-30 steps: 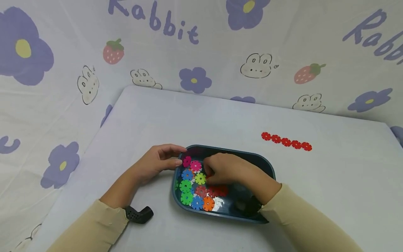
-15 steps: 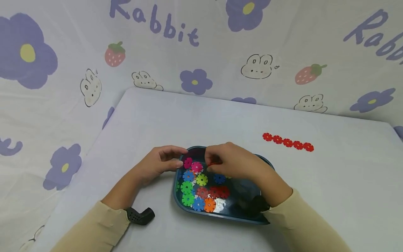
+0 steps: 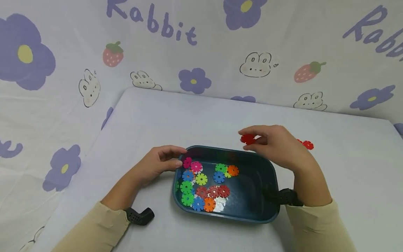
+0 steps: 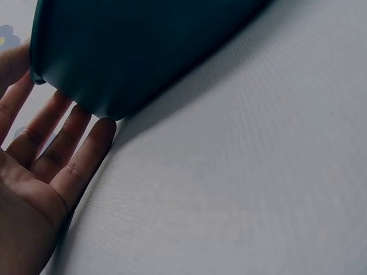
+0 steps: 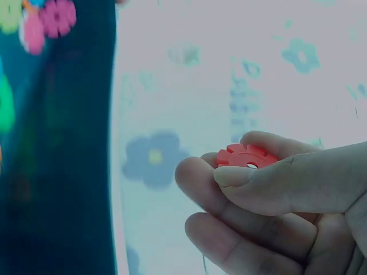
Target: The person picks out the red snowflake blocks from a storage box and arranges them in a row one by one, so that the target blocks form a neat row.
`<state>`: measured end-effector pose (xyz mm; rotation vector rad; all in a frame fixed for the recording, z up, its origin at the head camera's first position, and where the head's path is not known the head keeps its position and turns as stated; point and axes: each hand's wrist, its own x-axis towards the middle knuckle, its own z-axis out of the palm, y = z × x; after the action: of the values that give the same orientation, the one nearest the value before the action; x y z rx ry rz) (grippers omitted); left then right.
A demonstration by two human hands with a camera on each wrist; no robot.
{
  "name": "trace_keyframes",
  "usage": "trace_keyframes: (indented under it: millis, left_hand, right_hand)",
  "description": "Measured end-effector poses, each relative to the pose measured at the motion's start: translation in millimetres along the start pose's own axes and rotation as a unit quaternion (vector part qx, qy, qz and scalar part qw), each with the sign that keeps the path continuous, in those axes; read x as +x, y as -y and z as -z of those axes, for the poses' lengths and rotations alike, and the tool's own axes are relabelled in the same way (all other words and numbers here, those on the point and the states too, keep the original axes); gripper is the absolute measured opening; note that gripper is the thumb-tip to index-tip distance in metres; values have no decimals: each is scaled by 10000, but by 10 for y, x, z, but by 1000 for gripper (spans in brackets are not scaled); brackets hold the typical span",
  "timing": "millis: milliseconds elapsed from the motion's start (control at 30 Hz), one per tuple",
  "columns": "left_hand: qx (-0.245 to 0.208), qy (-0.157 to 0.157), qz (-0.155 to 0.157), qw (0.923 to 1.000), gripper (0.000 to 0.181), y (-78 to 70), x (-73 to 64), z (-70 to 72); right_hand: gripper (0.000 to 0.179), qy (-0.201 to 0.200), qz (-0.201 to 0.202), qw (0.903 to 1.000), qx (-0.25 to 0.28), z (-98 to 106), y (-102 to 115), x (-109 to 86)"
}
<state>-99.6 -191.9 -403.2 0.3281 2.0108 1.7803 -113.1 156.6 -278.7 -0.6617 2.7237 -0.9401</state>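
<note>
My right hand pinches a red notched plastic disc between thumb and fingers, above the table just beyond the tray's far rim. In the right wrist view the disc shows its slotted edge and centre hole above the thumb. My left hand touches the left end of the dark teal tray; in the left wrist view its fairly straight fingers rest against the tray's outer wall. Inside the tray lie several notched discs in pink, blue, green, yellow, orange and red, mostly toward the left.
A row of joined red discs lies on the white table at right, mostly hidden behind my right hand. Black wrist devices jut out at both cuffs. A printed cloth hangs behind the table.
My right hand has lifted out of the tray with a red disc and moved right and away, toward the red row. The left hand stays at the tray's left end.
</note>
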Motion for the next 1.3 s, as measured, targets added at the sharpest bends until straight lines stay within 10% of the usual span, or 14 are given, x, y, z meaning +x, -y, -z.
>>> trace_keyframes:
  millis: [467,800,1067,1300]
  left_hand:
    - [-121,48,-161,9998,42,-27,-1,-10]
    - [-114,5,-220,9997,42,2,-19,-5]
    - [-158,24,-231,9996,42,30,-30,-10]
    - [-133,45,-223,9997,43,9,-13,-42]
  right_hand:
    - [69,-534,-2193,9739,-229,628,-992,-282]
    - [73,-1088,-2611,9589,-199,552,-1661,-381]
    - [81,-910,-3666,9259,-64,535,-2142,-580]
    - [74,-914,-3472,9332,133,458,-2325,-646]
